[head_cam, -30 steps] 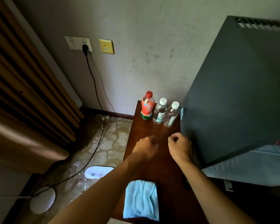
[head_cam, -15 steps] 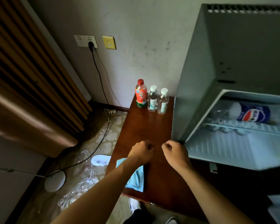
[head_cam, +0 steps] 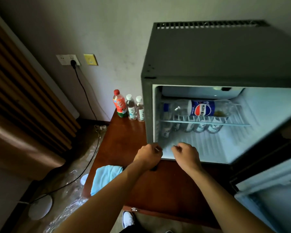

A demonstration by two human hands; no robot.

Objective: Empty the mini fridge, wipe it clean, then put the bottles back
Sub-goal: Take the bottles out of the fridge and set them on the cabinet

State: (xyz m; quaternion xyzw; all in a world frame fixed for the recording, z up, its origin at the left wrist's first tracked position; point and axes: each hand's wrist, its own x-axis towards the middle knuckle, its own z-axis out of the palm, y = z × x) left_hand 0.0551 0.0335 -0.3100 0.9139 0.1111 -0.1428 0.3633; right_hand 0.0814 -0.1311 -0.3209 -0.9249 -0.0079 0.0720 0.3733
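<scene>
Both hands, left hand [head_cam: 148, 154] and right hand [head_cam: 186, 153], hover as loose empty fists at lower centre, before the open mini fridge [head_cam: 225, 64].
Inside, right of centre, a Pepsi bottle [head_cam: 203, 107] lies on the wire shelf; small bottles [head_cam: 190, 127] below; three bottles [head_cam: 130, 107] stand left on the wooden table [head_cam: 124, 137].

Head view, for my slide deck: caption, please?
Both fists, left hand and right hand, before open mini fridge holding bottles.

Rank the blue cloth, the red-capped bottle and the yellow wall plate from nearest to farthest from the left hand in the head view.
From the left hand:
1. Blue cloth, just below-left of it on the table's front edge.
2. Red-capped bottle, standing at the table's back, left of the fridge.
3. Yellow wall plate, up on the wall.
</scene>
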